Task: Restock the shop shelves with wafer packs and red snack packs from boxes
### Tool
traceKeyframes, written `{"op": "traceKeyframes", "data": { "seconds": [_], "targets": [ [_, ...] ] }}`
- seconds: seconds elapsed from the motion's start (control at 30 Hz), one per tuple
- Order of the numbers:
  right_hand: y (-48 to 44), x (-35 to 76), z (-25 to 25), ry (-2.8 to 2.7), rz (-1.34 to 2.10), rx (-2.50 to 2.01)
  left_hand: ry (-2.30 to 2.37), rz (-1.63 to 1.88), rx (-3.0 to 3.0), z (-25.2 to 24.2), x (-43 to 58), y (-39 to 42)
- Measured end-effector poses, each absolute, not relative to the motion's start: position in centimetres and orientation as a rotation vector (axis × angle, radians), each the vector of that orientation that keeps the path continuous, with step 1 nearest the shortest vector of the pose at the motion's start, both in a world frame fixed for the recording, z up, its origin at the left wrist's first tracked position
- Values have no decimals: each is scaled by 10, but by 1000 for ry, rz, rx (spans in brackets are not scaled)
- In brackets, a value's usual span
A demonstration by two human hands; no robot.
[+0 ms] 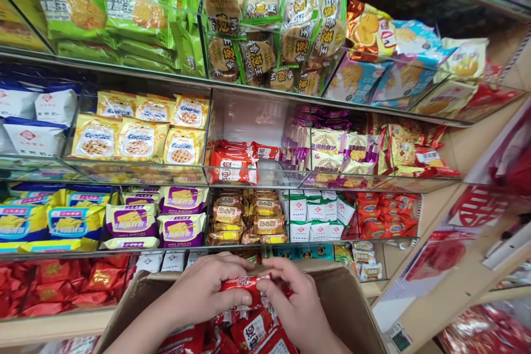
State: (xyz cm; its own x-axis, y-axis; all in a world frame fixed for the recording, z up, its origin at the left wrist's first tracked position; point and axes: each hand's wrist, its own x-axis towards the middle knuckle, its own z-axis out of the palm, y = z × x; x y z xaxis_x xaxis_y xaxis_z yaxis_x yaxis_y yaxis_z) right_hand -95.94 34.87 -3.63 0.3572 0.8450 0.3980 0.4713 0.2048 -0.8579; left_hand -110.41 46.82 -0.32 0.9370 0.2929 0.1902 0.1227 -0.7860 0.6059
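My left hand (215, 287) is closed on a red snack packet (240, 285) with white lettering, just over an open cardboard box (352, 298). The thumb and fingers of my right hand (292, 296) pinch the right end of what looks like the same packet. Beneath both hands, more red snack packets (257, 332) lie loose in the box. Ahead on the middle shelf, a small stack of matching red packets (234, 163) sits in a clear-walled compartment, with bare space behind and above it.
Clear dividers and a front lip (249, 176) bound the compartments. Yellow cookie packets (141, 135) stand left of the red stack, purple-and-cream packets (327, 146) right. Brown packets (228, 210) fill the shelf below; green-edged round biscuits (257, 61) sit above. A wooden side panel (431, 210) rises at right.
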Motion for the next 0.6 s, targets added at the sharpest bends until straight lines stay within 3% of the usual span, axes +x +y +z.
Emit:
{"op": "traceKeyframes", "data": {
  "seconds": [0.23,0.6],
  "targets": [
    [353,-952,-42,-1133,421,-1413,435,425,2240,-5,-1102,472],
    [373,-960,-37,-1072,94,-1539,798,958,2136,-25,-1092,471]
  ]
}}
